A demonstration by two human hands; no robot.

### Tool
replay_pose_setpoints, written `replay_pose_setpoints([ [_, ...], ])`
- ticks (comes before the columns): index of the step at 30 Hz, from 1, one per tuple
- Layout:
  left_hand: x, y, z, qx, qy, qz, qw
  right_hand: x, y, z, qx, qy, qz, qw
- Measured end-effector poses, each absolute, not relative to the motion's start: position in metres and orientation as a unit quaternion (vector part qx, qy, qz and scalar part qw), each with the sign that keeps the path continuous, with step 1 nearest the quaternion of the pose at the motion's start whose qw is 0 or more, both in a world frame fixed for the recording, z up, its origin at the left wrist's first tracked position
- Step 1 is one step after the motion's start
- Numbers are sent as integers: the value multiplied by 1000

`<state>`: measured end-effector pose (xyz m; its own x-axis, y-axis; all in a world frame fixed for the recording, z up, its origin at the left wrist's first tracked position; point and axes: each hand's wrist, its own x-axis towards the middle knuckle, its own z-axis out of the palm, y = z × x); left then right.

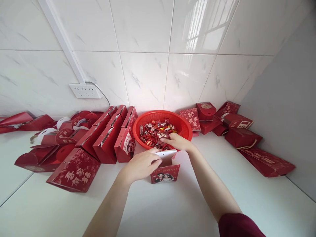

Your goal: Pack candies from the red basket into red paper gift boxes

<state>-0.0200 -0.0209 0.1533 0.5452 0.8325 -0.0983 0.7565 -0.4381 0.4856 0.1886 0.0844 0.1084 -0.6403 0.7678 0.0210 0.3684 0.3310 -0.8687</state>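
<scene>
My left hand (pixel 142 165) is closed on the left edge of a small red gift box (pixel 165 176), which stands upright with its top open. A cartoon couple is printed on the side facing me. Just behind the box, a round red plastic basket (pixel 188 130) holds many wrapped candies (pixel 150 133). My right hand (pixel 179 142) reaches over the basket's near right rim, its fingertips closed on a dark red wrapped candy (pixel 163 135). Part of the box's left side is hidden behind my left fingers.
Several upright red boxes (pixel 105 148) stand left of the basket, with handled red boxes (pixel 65 136) beyond them. A box with white lettering (pixel 75 169) is at the front left. More red boxes and bags (pixel 243 138) lie on the right. A wall socket (pixel 85 91) is behind.
</scene>
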Motion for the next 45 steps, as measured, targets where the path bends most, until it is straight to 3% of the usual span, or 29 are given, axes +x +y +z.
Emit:
replay_pose_setpoints([
  [3, -19, -21, 155, 843, 471, 76, 249, 195, 78, 103, -369, -780, 437, 254],
  [7, -18, -22, 157, 837, 473, 77, 263, 198, 82, 94, -333, -737, 508, 296],
  [21, -17, -21, 157, 838, 476, 67, 258, 204, 88, 90, -304, -697, 583, 284],
  [32, -19, -22, 159, 833, 476, 67, 276, 206, 84, 98, -300, -642, 605, 363],
  [45, -19, -22, 157, 828, 479, 74, 282, 239, -16, 178, -282, -701, 348, 555],
])
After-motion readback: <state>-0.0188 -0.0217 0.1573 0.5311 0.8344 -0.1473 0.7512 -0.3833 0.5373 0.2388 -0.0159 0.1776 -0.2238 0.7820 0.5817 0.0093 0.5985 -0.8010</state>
